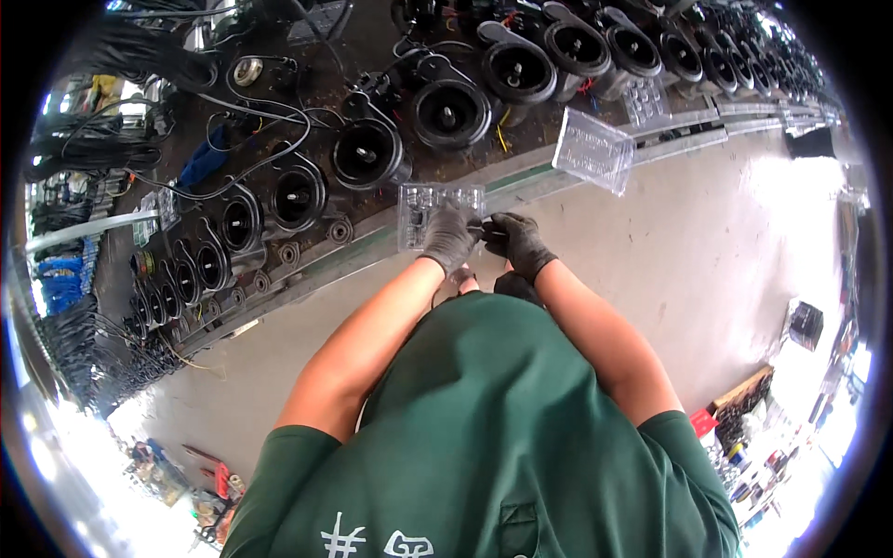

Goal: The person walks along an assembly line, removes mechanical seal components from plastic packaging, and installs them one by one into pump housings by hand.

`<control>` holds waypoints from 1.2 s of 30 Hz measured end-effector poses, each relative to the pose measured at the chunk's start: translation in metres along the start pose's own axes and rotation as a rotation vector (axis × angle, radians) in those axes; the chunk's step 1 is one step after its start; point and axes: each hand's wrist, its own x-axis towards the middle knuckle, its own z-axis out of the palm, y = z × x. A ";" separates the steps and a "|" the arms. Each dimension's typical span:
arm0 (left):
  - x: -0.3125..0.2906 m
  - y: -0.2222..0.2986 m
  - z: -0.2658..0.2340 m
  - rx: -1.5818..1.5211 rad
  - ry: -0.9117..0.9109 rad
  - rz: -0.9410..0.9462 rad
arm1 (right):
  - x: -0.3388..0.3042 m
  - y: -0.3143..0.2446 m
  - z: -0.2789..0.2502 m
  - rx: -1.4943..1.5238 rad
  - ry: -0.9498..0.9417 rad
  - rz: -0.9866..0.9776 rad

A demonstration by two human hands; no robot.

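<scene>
A clear plastic tray with moulded compartments [414,209] sits at the bench's front edge, partly overhanging it. Over its lower right part lies my left hand [451,234] in a dark grey glove, fingers bent; what they grip is hidden. My right hand [519,245], gloved alike, is just right of the tray with its fingers drawn together. Its fingertips meet those of the left hand, and anything pinched between them is too small to make out. Beyond the tray stands a round black motor housing [451,113] with a shaft in its middle.
Similar black housings [519,73] line the bench both ways. A clear plastic lid [595,151] juts over the bench edge at right, near another clear tray [645,100]. Grey cables [265,112] loop across the bench at left. Small round metal parts [340,231] lie along the front rail.
</scene>
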 end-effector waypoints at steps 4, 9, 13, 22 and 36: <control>-0.001 -0.011 0.004 -0.084 -0.020 0.011 | 0.001 0.005 -0.001 0.042 -0.059 -0.004; -0.007 -0.007 -0.001 -0.092 0.043 0.065 | -0.007 0.003 0.004 0.040 -0.011 0.022; -0.002 -0.006 0.001 -0.063 -0.006 -0.002 | -0.009 0.001 0.008 -0.048 -0.018 -0.003; -0.004 0.001 -0.008 0.044 -0.035 -0.012 | -0.012 0.000 0.016 -0.153 0.068 -0.018; -0.006 0.001 -0.010 0.050 -0.043 0.005 | 0.001 0.002 0.012 -0.407 0.137 -0.177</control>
